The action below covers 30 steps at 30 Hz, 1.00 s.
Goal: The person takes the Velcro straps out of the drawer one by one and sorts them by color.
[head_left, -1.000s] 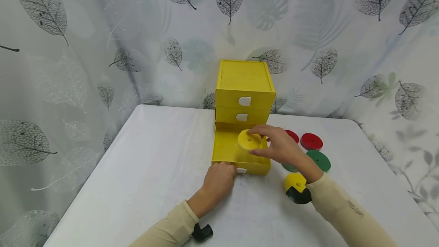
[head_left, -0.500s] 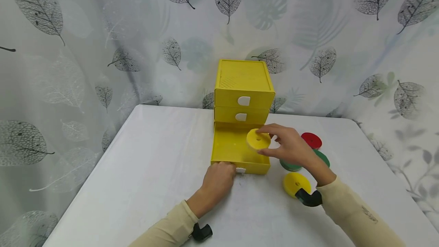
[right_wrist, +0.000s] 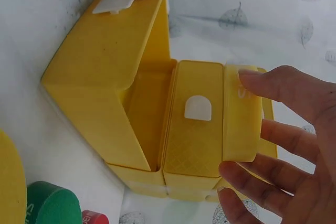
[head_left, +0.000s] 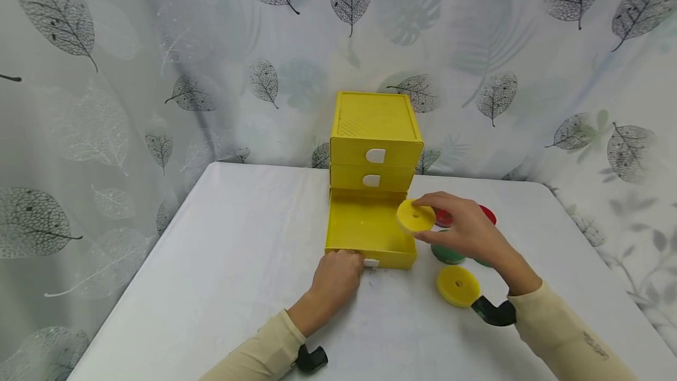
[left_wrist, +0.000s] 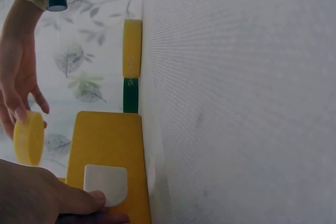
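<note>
My right hand (head_left: 468, 231) pinches a thick yellow disc (head_left: 407, 217) by its edge, thumb on one side and fingers on the other. In the head view the disc is tilted and overlaps the right rim of the bottom drawer (head_left: 365, 222), which is pulled out and shows a bare floor. My left hand (head_left: 337, 280) grips that drawer's front at the white tab handle (left_wrist: 106, 184), thumb on the tab. The drawer belongs to a yellow cabinet (head_left: 378, 116), whose two upper drawers are closed. The right wrist view has the held disc (right_wrist: 242, 121) before the upper drawers.
On the white table (head_left: 248, 228), right of the drawer, lie another yellow disc (head_left: 458, 286), a green disc (head_left: 446, 253) and a red disc (head_left: 443, 217). More red and green edges show behind my right hand. A leaf-patterned curtain (head_left: 211, 63) hangs behind the table.
My right hand has carried the yellow disc rightward, from over the open drawer to its right rim. My left hand has stayed on the drawer front.
</note>
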Available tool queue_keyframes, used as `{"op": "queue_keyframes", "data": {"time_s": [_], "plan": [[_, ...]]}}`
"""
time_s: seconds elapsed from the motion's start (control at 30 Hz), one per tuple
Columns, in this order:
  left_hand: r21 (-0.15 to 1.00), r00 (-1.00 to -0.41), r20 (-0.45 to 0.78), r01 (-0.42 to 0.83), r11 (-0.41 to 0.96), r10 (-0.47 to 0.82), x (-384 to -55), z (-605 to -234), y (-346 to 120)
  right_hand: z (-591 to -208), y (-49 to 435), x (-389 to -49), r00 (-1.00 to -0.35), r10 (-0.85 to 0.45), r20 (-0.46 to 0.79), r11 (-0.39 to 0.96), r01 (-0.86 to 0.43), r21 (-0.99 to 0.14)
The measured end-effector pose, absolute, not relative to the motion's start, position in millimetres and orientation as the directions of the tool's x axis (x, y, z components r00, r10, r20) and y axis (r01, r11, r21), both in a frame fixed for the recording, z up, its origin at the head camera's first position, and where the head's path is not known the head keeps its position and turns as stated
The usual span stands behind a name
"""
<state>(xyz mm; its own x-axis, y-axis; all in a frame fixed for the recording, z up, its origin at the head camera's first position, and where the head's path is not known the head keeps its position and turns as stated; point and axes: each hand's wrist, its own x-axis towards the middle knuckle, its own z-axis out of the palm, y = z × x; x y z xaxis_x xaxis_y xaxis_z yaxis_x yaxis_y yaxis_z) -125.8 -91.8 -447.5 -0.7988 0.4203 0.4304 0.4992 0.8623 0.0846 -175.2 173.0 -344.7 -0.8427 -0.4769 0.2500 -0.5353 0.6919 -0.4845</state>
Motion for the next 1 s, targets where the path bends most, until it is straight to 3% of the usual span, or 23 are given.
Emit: {"op": "queue_keyframes", "data": {"time_s": [1.0], "plan": [[0.072, -0.793, 0.434, 0.503, 0.861, 0.428, -126, -448, -93, -345, 215, -158, -0.866, -0.409, 0.289, 0.736, -0.500, -0.456]]}}
